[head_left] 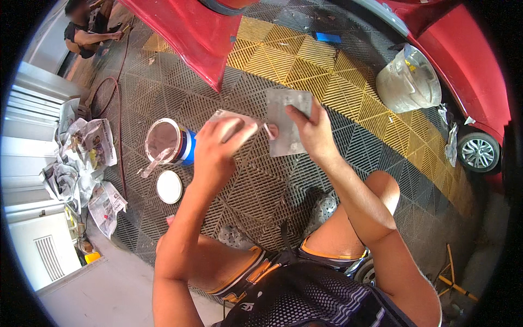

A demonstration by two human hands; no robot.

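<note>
My left hand point(215, 143), slightly blurred, is closed round a flat putty spreader point(235, 115) whose edge points toward the plate on the right. My right hand point(314, 131) grips a thin grey rectangular plate point(283, 109), thumb on its upper face. A small dab of pinkish putty point(273, 131) sits near the plate's left edge, close to the spreader. To the left stands an open can point(188, 147) with blue sides and pinkish-brown filler inside. A smeared stirring stick point(156, 162) leans over its rim. The round white lid point(169, 187) lies on the floor below it.
A red car panel point(190, 41) hangs down ahead, its corner pointing toward my hands. At right are a dirty bucket point(408, 82) and a car wheel point(478, 151). Crumpled newspapers point(90, 147) and a red hose point(121, 103) lie left. Another person point(90, 32) crouches far left.
</note>
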